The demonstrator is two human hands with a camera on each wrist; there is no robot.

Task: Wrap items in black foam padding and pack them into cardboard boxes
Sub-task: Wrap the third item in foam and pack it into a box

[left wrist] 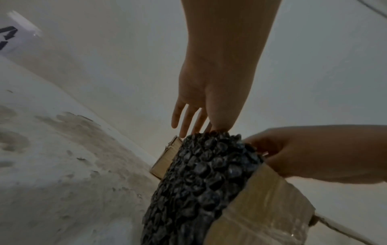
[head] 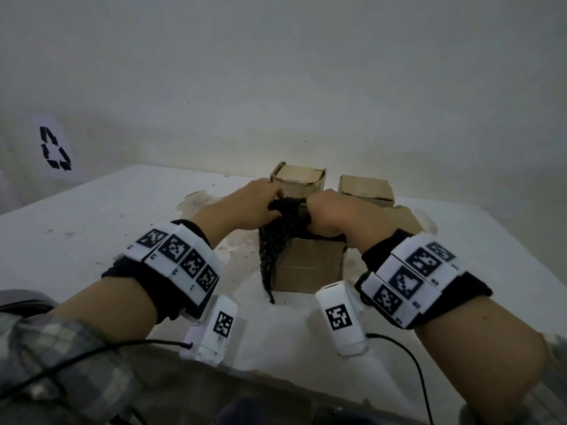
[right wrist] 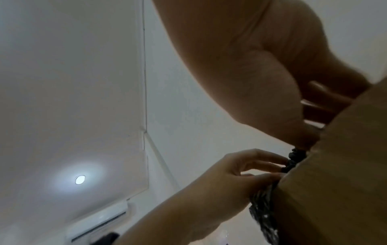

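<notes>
An open cardboard box (head: 310, 265) stands mid-table. Black foam padding (head: 276, 240) is bunched at its top opening and hangs down over its front left corner to the tabletop. My left hand (head: 254, 204) pinches the top of the padding (left wrist: 205, 179) between thumb and fingers; in the left wrist view the fingers (left wrist: 188, 119) reach straight past it. My right hand (head: 334, 213) is curled over the box rim, gripping the padding's other side. The right wrist view shows both hands (right wrist: 261, 82) (right wrist: 240, 169) at the cardboard edge (right wrist: 335, 182). Whatever is wrapped inside is hidden.
Two smaller cardboard boxes (head: 299, 179) (head: 366, 188) stand just behind, close to the wall. An open flap (head: 405, 219) sticks out to the right of the box. The white table (head: 92, 225) has a worn, stained top. Cables trail near its front edge (head: 399, 348).
</notes>
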